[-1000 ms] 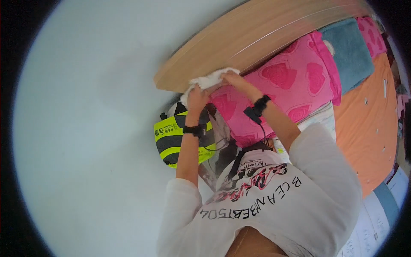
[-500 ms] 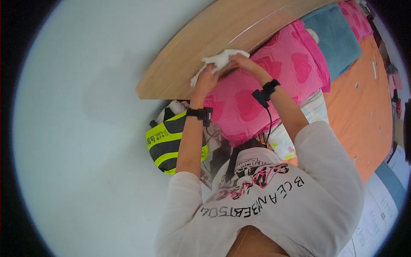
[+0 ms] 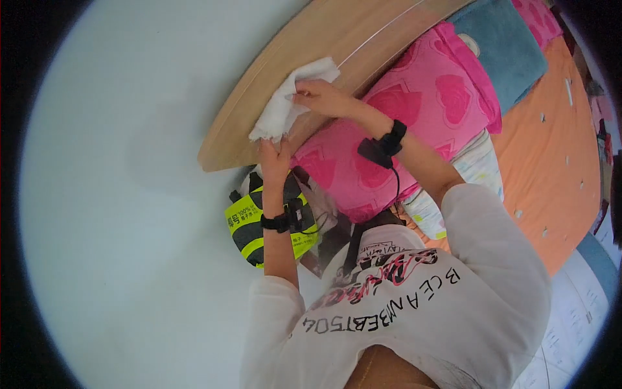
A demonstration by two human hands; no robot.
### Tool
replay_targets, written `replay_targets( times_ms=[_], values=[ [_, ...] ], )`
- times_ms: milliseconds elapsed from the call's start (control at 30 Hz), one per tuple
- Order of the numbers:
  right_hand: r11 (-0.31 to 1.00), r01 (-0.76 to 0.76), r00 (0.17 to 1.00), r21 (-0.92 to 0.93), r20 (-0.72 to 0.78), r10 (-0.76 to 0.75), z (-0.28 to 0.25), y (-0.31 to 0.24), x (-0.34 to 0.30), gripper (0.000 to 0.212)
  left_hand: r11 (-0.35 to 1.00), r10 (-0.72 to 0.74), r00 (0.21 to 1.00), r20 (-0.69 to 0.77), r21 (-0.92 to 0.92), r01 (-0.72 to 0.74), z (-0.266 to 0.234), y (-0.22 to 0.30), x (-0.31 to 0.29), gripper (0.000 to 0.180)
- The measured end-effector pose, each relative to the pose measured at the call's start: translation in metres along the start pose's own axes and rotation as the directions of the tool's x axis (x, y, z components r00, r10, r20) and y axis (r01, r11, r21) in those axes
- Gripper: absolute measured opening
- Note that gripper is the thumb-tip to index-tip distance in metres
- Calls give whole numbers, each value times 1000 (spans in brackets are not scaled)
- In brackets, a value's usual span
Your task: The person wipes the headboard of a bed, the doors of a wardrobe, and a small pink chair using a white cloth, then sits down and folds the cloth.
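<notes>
A white cloth [image 3: 278,111] lies spread against the light wooden headboard [image 3: 223,139]. My left hand [image 3: 275,159] grips the cloth's near corner with its fingertips, close to the headboard's left end. My right hand [image 3: 319,97] reaches over the cloth from the right, its thumb and fingers pinching the fabric near the middle of its right side. Just below my right forearm is a pink pillow [image 3: 372,152] with heart patterns.
A black and neon-yellow bag [image 3: 249,223] sits beneath my left forearm, next to the pale wall [image 3: 129,194]. To the right are a blue-grey cushion [image 3: 499,48], an orange bed sheet [image 3: 544,162], and a folded patterned cloth [image 3: 483,165].
The bunched cloth has been spread out and shifted left along the headboard. My left hand has drawn back toward me, while the right has moved left onto the cloth.
</notes>
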State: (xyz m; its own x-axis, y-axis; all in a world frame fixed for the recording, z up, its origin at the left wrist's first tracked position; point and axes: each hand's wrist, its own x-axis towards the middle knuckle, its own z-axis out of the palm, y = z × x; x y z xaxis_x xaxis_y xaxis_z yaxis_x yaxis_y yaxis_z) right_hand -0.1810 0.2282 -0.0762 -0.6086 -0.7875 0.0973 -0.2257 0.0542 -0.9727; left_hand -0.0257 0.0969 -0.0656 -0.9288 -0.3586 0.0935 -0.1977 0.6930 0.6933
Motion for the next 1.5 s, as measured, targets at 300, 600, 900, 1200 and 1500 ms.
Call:
replay_targets(
  times_ms=[300, 600, 900, 1200, 1500],
  values=[
    [984, -23, 929, 176, -360, 86, -113, 78, -10, 25, 986, 148, 954, 260, -107, -124, 89, 68, 90, 35],
    [805, -348, 848, 480, -204, 488, -38, 158, -45, 39, 999, 5, 873, 487, -39, 16, 150, -26, 51, 42],
    [977, -204, 979, 59, 32, 203, 18, 91, -29, 35, 975, -180, 952, 250, -81, 205, 47, -35, -7, 31],
    [927, 52, 956, 371, -286, 61, -107, 39, -8, 21, 993, -42, 974, 221, 116, 17, 76, 81, 83, 30],
    [824, -52, 591, 564, -647, 481, -147, 173, -56, 35, 969, 244, 808, 535, -97, -228, 242, 64, 150, 42]
  ],
)
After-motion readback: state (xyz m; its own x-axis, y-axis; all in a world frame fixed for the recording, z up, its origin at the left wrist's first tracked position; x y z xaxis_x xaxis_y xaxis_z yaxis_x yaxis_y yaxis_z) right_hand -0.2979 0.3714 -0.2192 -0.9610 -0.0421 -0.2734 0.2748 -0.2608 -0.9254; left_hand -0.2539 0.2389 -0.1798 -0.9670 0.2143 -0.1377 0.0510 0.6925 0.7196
